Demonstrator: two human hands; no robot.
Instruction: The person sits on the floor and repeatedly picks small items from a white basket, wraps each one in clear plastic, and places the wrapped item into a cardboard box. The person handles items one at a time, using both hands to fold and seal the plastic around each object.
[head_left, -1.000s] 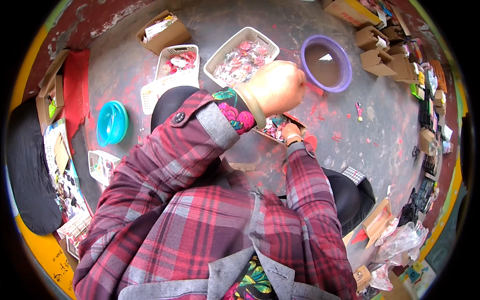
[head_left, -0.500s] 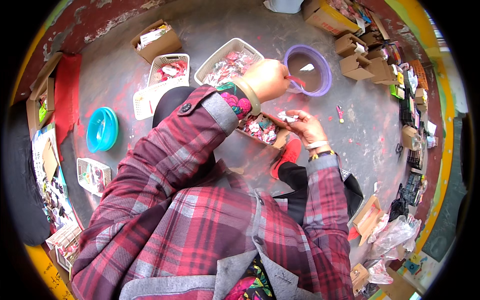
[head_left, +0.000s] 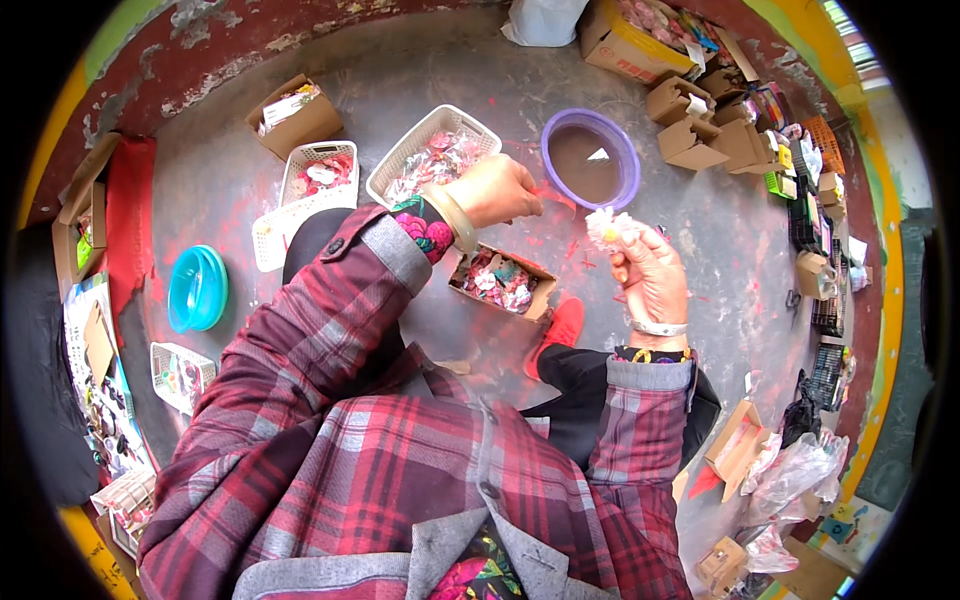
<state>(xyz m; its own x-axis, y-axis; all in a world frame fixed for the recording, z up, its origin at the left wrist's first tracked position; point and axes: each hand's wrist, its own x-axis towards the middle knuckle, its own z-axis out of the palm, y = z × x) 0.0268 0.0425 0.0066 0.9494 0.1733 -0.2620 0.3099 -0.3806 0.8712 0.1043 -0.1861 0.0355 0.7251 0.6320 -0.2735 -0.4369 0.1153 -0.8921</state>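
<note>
Head view: since a second earlier my right hand (head_left: pixel 652 280) had risen, pinching a pale flower piece (head_left: pixel 608 226); my left hand (head_left: pixel 497 190), fist closed, stayed near the purple bowl (head_left: pixel 556 128).

Left hand (head_left: pixel 497 190): fingertips hidden behind knuckles; small pale piece in right hand (head_left: pixel 648 275) blurred; cardboard box (head_left: pixel 505 281) contents indistinct

A grey concrete floor (head_left: pixel 420 80), stained with red and pink smears, fills the scene under even daylight. Along its far edge runs a worn wall base (head_left: pixel 250 30) painted dark red with green above and flaking patches. A red mat (head_left: pixel 125 220) lies at the left, and a yellow painted band (head_left: pixel 885 300) curves along the right side.
</note>
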